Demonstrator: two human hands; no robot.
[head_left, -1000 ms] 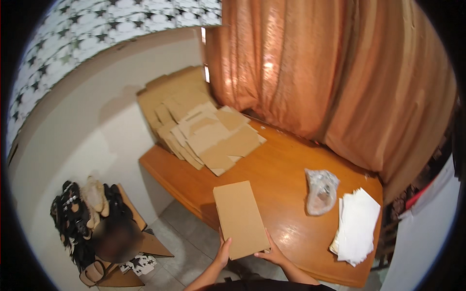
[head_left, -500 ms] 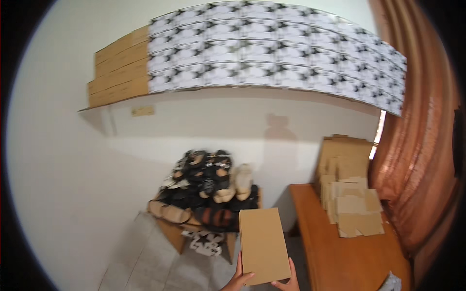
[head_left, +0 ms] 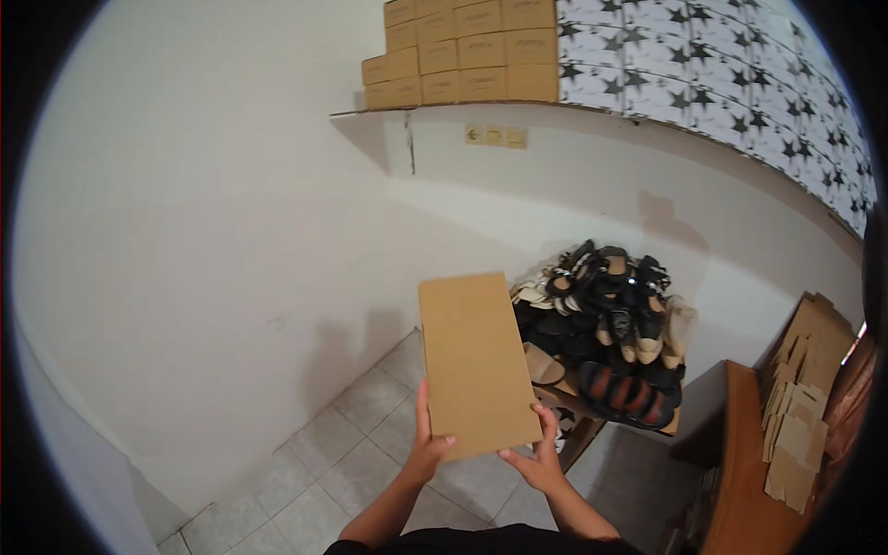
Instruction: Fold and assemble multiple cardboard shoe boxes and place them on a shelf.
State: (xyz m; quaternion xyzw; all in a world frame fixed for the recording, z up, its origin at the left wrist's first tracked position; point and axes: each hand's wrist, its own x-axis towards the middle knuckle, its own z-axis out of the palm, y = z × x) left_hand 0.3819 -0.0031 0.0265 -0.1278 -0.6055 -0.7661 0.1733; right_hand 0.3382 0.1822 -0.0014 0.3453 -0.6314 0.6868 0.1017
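A plain brown cardboard box [head_left: 476,365], closed, is held out in front of me, its long side pointing away. My left hand [head_left: 427,444] grips its near left corner, thumb on top and fingers along the side. My right hand [head_left: 541,453] holds the near right corner the same way. The fingertips under the box are hidden. Just beyond the box to the right, a heap of shoes and sandals [head_left: 620,324], mostly black with some beige, lies piled on a small wooden stand.
A wall shelf carries stacked brown boxes [head_left: 460,55] and white boxes with black stars [head_left: 703,65]. Below it are wall sockets [head_left: 496,136]. At the right, flattened cardboard [head_left: 795,407] lies on a wooden table [head_left: 735,453]. Grey floor tiles [head_left: 361,472] stretch below my hands.
My view has swung left, so the shoes, shelf and table now sit farther right. The box and both hands have risen in the picture, still gripping; more of my forearms shows.
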